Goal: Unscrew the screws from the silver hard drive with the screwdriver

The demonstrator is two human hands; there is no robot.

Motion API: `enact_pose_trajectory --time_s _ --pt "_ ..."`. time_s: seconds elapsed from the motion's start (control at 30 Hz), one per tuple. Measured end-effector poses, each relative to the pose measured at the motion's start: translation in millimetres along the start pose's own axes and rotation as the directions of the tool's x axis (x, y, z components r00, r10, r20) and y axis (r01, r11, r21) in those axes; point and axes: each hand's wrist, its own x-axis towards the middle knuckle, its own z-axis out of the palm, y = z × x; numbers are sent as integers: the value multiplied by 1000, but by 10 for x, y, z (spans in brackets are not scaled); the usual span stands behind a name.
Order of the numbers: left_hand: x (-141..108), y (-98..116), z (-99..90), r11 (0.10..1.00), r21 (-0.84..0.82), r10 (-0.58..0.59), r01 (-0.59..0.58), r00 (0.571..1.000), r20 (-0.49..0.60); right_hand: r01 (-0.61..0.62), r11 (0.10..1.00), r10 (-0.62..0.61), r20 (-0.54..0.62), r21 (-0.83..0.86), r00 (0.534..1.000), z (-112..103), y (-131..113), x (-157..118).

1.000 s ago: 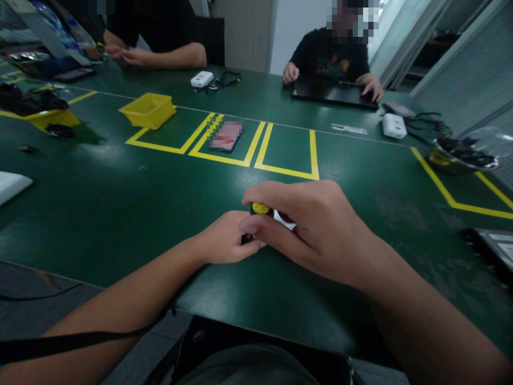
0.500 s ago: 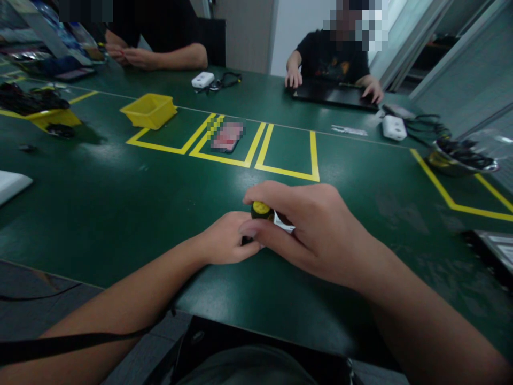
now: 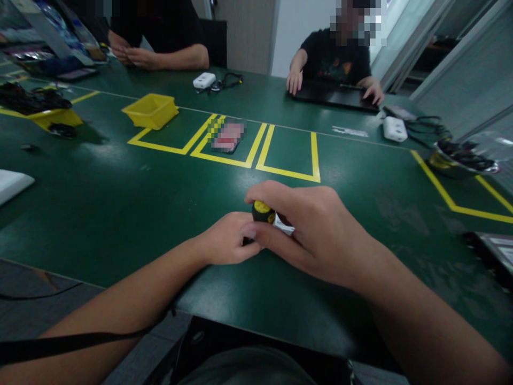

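Note:
My right hand (image 3: 316, 230) pinches the black handle of a screwdriver (image 3: 263, 210) between thumb and fingers, its round yellow end facing up at me. The shaft is hidden below the handle. Just under and to the left, my left hand (image 3: 229, 238) is closed close to the table, with its fingertips behind my right thumb. A bit of something dark shows at its fingers, too covered to name. Behind the handle, a small white-and-grey piece (image 3: 284, 224) peeks out between the hands; most of it is hidden.
Ahead on the green table (image 3: 120, 214) are a yellow bin (image 3: 150, 112) and a phone (image 3: 227, 137) among yellow tape outlines. A bowl of dark parts (image 3: 460, 158) stands right, near a hard drive (image 3: 495, 251). Two people sit opposite, one with hands on a black laptop (image 3: 334, 96).
The screwdriver handle has turned or tilted slightly in my right fingers, showing more of its black side. Both hands stay in nearly the same place, and the view has shifted very little.

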Motion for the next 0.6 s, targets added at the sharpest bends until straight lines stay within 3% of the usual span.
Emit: enact_pose_trajectory --time_s 0.27,0.6 --pt "-35 -59 66 992 128 9 -12 1000 28 -5 1000 5 -4 -16 1000 4 8 -3" --pt "-44 -79 82 993 117 16 -22 999 49 -5 1000 5 0 -16 1000 8 4 -10"
